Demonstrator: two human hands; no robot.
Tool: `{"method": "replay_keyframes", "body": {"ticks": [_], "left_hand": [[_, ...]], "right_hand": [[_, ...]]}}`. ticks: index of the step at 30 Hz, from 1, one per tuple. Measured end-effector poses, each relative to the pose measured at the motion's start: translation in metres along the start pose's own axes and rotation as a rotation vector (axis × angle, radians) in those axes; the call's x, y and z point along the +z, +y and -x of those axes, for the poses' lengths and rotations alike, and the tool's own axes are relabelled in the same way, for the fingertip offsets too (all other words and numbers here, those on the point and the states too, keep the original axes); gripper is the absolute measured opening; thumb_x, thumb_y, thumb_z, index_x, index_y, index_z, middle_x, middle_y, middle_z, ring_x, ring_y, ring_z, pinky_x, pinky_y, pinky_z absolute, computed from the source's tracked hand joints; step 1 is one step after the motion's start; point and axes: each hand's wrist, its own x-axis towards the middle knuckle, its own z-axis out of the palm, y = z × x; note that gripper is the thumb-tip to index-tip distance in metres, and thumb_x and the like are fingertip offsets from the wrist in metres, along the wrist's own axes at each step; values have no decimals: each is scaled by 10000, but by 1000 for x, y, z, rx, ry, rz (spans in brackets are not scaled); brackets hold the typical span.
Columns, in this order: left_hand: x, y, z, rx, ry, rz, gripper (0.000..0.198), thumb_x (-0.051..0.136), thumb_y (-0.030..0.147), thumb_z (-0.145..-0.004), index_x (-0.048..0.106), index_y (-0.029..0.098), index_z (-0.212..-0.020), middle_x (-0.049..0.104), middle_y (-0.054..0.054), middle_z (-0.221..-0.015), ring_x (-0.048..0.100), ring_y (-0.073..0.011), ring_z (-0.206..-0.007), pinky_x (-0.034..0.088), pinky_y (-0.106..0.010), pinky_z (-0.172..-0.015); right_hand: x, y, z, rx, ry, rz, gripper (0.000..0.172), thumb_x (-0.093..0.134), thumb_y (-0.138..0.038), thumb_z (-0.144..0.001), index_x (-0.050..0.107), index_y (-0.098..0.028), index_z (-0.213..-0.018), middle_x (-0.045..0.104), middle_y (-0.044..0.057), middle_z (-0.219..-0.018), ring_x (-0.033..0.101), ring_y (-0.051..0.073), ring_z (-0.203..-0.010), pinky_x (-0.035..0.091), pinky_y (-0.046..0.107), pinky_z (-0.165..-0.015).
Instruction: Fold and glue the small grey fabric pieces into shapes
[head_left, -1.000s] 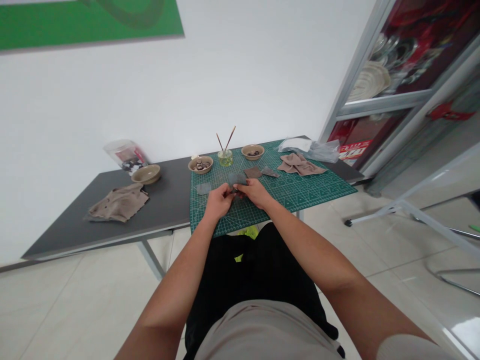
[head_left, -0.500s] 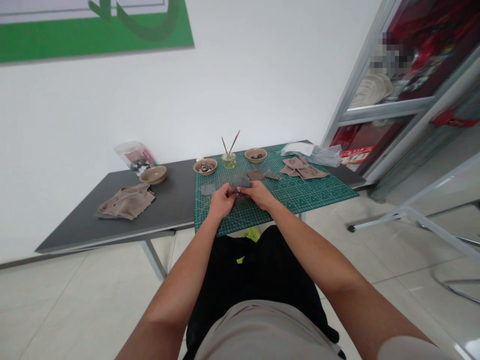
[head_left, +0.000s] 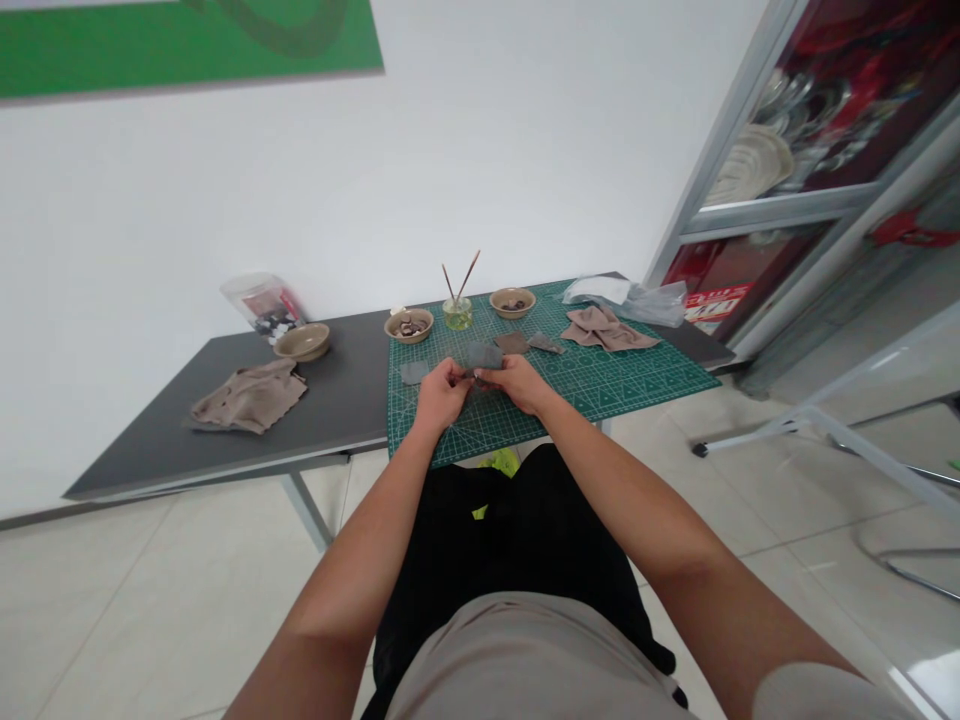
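Over the green cutting mat [head_left: 600, 385] my left hand [head_left: 442, 392] and my right hand [head_left: 517, 382] meet, both closed with fingertips together. A grey sheet that looks like sandpaper [head_left: 484, 356] sticks up from my right fingers. My left fingers pinch something small and dark, mostly hidden at the meeting point; its kind does not show. Left of the hands lies a grey square [head_left: 414, 373] of similar sheet. Beyond them are a brown square sheet [head_left: 512, 343] and a folded grey piece [head_left: 546, 344].
At the back stand a bowl of brown-and-white pieces [head_left: 410, 326], a glass jar [head_left: 457, 314] with two thin sticks, and another bowl [head_left: 513, 303]. A brown cloth [head_left: 607, 329] and plastic bag [head_left: 652, 303] lie right; another cloth [head_left: 251, 396], bowl [head_left: 303, 342] and clear container [head_left: 262, 303] left.
The view has shifted slightly. My hands stay together over the mat, and the grey sheet in my right fingers sits at a slightly different angle.
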Motion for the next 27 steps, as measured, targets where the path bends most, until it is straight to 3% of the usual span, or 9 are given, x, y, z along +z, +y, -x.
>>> {"method": "replay_keyframes", "body": {"ticks": [4, 7, 11, 14, 20, 27], "left_hand": [[0, 1, 1, 40, -42, -3, 179, 597, 188, -738, 429, 202, -675, 494, 57, -593, 464, -110, -564, 334, -239, -548], [0, 3, 3, 105, -69, -77, 171, 599, 185, -748, 444, 195, -675, 487, 57, -603, 455, -108, -589, 332, -238, -572], [0, 4, 3, 99, 26, -94, 195, 626, 251, -777, 469, 192, -677, 481, 58, -598, 450, -104, -578, 342, -236, -567], [-1, 0, -1, 88, 90, 6, 162, 638, 267, -780, 509, 189, -719, 544, 43, -655, 509, -108, -614, 392, -237, -594], [-3, -3, -6, 3, 45, 393, 227, 688, 289, -739, 534, 199, -880, 579, 55, -629, 580, -115, -571, 468, -247, -586], [-4, -3, -7, -11, -20, 424, 234, 722, 264, -687, 599, 175, -865, 626, 37, -682, 600, -114, -613, 486, -254, -628]], "right_hand": [[1, 0, -1, -2, 27, 45, 319, 787, -409, -624, 662, -132, -721, 633, 16, -619, 544, 117, -562, 412, 260, -565], [5, 2, -4, -15, 120, 114, 311, 775, -411, -643, 633, -135, -658, 596, 5, -551, 504, 108, -494, 385, 256, -510], [7, 3, -6, -21, 225, 2, 329, 802, -416, -611, 642, -145, -709, 635, 14, -622, 546, 120, -525, 436, 264, -531], [5, 2, -4, -27, 198, -110, 364, 828, -399, -576, 663, -158, -792, 684, 28, -749, 611, 141, -628, 494, 283, -612], [4, 0, 1, -75, 165, -129, 353, 841, -372, -563, 681, -161, -797, 695, 23, -804, 619, 147, -699, 508, 307, -690], [3, 1, 2, -111, 107, -68, 332, 811, -370, -616, 703, -151, -841, 700, 30, -798, 602, 141, -689, 476, 283, -651]]}}
